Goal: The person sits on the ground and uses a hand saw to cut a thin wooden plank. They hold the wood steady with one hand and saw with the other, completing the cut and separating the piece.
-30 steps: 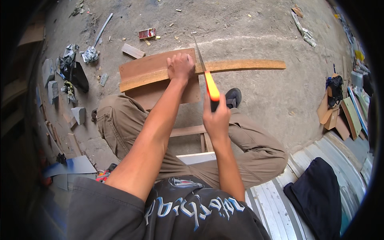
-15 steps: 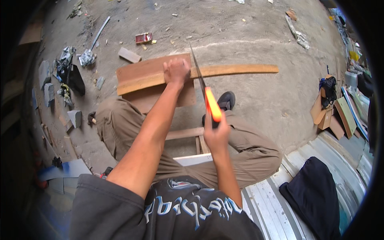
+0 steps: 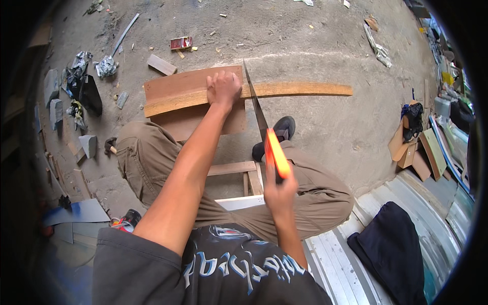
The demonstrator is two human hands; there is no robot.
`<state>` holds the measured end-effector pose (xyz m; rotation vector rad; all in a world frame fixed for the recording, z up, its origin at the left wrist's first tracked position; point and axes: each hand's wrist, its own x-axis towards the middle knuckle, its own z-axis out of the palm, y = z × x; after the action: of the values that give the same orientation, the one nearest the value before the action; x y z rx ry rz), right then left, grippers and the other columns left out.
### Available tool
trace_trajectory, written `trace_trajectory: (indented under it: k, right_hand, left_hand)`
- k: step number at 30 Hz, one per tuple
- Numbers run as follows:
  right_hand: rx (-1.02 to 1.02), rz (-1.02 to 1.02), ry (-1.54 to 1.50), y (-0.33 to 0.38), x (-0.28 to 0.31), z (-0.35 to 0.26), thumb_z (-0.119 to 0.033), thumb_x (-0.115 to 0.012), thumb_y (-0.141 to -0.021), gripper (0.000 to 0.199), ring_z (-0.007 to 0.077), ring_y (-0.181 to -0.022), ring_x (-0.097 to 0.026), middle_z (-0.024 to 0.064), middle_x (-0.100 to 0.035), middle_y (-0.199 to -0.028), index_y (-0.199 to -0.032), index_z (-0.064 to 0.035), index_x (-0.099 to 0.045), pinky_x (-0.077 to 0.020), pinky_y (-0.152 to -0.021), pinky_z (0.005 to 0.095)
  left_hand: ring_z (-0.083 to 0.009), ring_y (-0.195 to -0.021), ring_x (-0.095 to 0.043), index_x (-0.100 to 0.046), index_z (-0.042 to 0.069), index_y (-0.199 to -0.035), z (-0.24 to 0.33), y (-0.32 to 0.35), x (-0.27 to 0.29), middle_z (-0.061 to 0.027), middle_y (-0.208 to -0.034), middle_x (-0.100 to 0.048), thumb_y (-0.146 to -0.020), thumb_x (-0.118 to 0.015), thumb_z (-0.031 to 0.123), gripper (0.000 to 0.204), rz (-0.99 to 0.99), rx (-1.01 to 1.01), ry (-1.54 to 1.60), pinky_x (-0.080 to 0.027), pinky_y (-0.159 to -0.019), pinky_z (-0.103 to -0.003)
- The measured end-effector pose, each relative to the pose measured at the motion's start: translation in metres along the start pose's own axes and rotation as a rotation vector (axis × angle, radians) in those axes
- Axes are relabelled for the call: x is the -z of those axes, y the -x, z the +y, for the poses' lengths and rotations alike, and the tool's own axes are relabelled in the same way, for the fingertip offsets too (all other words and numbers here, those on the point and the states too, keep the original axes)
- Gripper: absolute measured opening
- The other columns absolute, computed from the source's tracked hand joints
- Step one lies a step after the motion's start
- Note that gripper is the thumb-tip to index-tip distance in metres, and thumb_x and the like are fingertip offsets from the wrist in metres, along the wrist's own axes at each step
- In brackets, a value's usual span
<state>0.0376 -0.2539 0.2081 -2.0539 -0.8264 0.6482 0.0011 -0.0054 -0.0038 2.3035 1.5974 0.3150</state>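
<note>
1. So your long, golden-brown wooden strip [image 3: 300, 89] is lying across the flat, reddish-brown board piece [image 3: 190, 76], and its right end sticks out well past the edge over the grey, gritty floor [image 3: 325, 132]. Can't tell if that board is one piece or two, since the strip covers the middle.

2. Your handsaw with the dark blade and the bright orange-yellow handle [image 3: 277, 154] crosses the strip just right of the board's edge. Looks like a sawing step to me. Can't make out a cut line or whether the teeth are biting.

3. To do it well, I'd go with long, easy strokes, blade square to the strip, and let the teeth do the work. Keep the line close to the board's edge so the wood doesn't bounce, and go gentle near the end, because that overhang could splinter.

4. Left hand [image 3: 223, 87]: fingers curled down tight over the strip, pressing it onto the board right by the edge. Good hold, but your knuckles are really near the blade, so I'd slide them left a bit.

5. Right hand [image 3: 280, 195]: closed around the rear of the saw handle, no gap I can see, though it's a bit blurry. Firm but relaxed is plenty there. Watch your dark shoe [image 3: 283, 127] too, it's near the saw.
</note>
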Motion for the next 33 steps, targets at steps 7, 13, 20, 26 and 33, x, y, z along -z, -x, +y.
trace_trajectory:
  k: [7,13,20,26,33]
  right_hand:
    - [-0.067,0.007,-0.054,-0.009,-0.004,-0.004,-0.010,-0.064,-0.094,0.017,0.0155,-0.063,-0.062,0.0138,-0.064,-0.071,-0.099,0.0044,-0.058,-0.0481,-0.058,0.0314]
    - [-0.078,-0.035,-0.045,-0.020,-0.022,0.006,-0.012,-0.064,-0.095,0.016,0.0228,-0.063,-0.063,0.0177,-0.064,-0.073,-0.098,0.0032,-0.057,-0.0480,-0.059,0.0354]
    - [-0.077,-0.002,-0.031,0.021,0.009,-0.010,-0.006,-0.066,-0.092,0.016,0.0163,-0.069,-0.064,0.0139,-0.066,-0.078,-0.104,0.0033,-0.061,-0.0509,-0.064,0.0311]
    - [-0.014,0.019,-0.015,-0.045,-0.043,0.013,-0.017,-0.063,-0.096,0.020,0.0291,-0.063,-0.064,0.0201,-0.065,-0.075,-0.098,0.0027,-0.058,-0.0486,-0.060,0.0366]
    - [-0.063,-0.026,-0.014,0.035,0.022,-0.016,-0.003,-0.066,-0.091,0.018,0.0151,-0.066,-0.063,0.0134,-0.066,-0.077,-0.106,0.0069,-0.061,-0.0504,-0.063,0.0300]
  left_hand:
    - [-0.0268,-0.078,-0.062,-0.067,0.010,-0.067,0.004,0.007,0.009,-0.0105,-0.076,-0.067,-0.085,-0.056,0.021,0.023,0.085,-0.085,0.024,-0.040,-0.077,-0.042]
    - [-0.0268,-0.079,-0.063,-0.067,0.010,-0.066,-0.002,0.008,-0.001,-0.0111,-0.077,-0.067,-0.085,-0.056,0.020,0.024,0.121,-0.008,0.013,-0.040,-0.077,-0.042]
    - [-0.0305,-0.083,-0.063,-0.069,0.007,-0.074,-0.001,0.008,0.010,-0.0132,-0.083,-0.068,-0.090,-0.054,0.024,0.027,0.009,-0.035,0.037,-0.040,-0.078,-0.044]
    - [-0.0299,-0.084,-0.064,-0.069,0.007,-0.075,0.007,0.007,0.015,-0.0131,-0.084,-0.068,-0.090,-0.053,0.024,0.027,-0.022,-0.019,0.032,-0.041,-0.080,-0.044]
    - [-0.0297,-0.086,-0.064,-0.069,0.006,-0.077,0.006,0.007,0.016,-0.0129,-0.087,-0.069,-0.091,-0.052,0.025,0.029,-0.030,0.007,0.048,-0.042,-0.082,-0.044]
